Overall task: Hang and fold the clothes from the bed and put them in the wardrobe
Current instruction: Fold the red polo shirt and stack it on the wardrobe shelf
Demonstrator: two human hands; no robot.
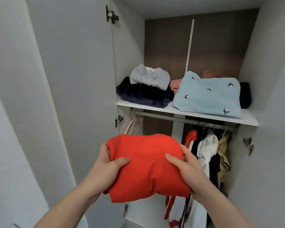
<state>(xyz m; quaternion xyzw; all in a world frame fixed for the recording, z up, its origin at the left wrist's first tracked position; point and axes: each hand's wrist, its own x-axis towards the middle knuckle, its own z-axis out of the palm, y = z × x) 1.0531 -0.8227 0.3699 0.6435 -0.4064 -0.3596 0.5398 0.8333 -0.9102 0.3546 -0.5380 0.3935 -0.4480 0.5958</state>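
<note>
Head view: both hands, left (108, 168) and right (185, 168), gripped a folded red cotton garment (146, 167) by its side edges, below the white wardrobe shelf (155, 107). Judged light, soft, floppy; needed support underneath.

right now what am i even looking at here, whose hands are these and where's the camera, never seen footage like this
There is no machine here. A person wears a camera on the head, so this single picture looks forward and down along their own arms. The left hand and the right hand each grip one side of a folded red garment, held up in front of an open wardrobe. On the white shelf lie a navy bundle with a grey garment on top, and a light blue fluffy garment. Under the shelf runs a rail with empty hangers on the left and hung clothes on the right.
</note>
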